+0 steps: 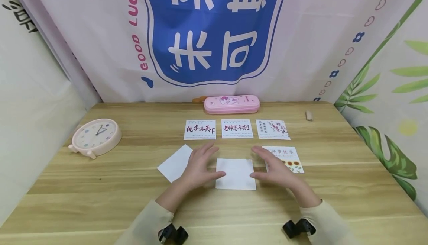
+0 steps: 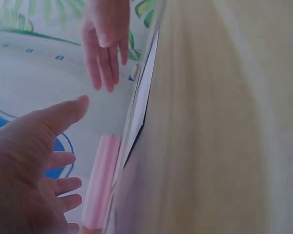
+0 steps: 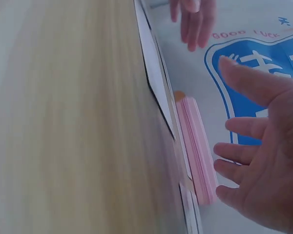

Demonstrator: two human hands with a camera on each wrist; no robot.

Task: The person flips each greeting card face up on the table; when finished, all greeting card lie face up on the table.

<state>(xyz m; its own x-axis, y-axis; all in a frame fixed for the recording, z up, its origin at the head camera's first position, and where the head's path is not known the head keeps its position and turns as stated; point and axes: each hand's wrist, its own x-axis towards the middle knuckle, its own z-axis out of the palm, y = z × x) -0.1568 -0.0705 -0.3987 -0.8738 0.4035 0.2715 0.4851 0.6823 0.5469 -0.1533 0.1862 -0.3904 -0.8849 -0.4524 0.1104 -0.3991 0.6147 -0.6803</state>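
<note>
Cream fabric sleeves point(image 1: 147, 221) lie nearest, at the bottom edge of the head view, each with a small black wrist-worn camera point(image 1: 299, 228) at the cuff. Beyond the cuffs, left hand point(image 1: 196, 167) and right hand point(image 1: 277, 170) face each other over the wood-grain worktop point(image 1: 133, 200). Both hands released: fingers spread, nothing grasped. Wrist views show both raised above the surface.

Between them, plain white rectangular paper card point(image 1: 235, 174), flat on the worktop, blank side up. Seen from the head, thumb tips overlap its left and right edges; contact unlikely.

Second blank white card point(image 1: 177, 163) sits askew, partly behind the left hand. White card with printed sunflowers point(image 1: 295, 165) is partly covered by the right hand. Farther back, a row of three printed white cards point(image 1: 237, 129); behind them, oblong pink pencil case point(image 1: 232, 105). Off left, round pale-pink clock point(image 1: 97, 137).

Step in hand, my reading: handling the middle card within a two-row layout; cannot tell whether setting it down or preparing to lift it. Lifting would call for lowering both thumbs to opposite edges; otherwise, straightening the askew card seems the likely need.
</note>
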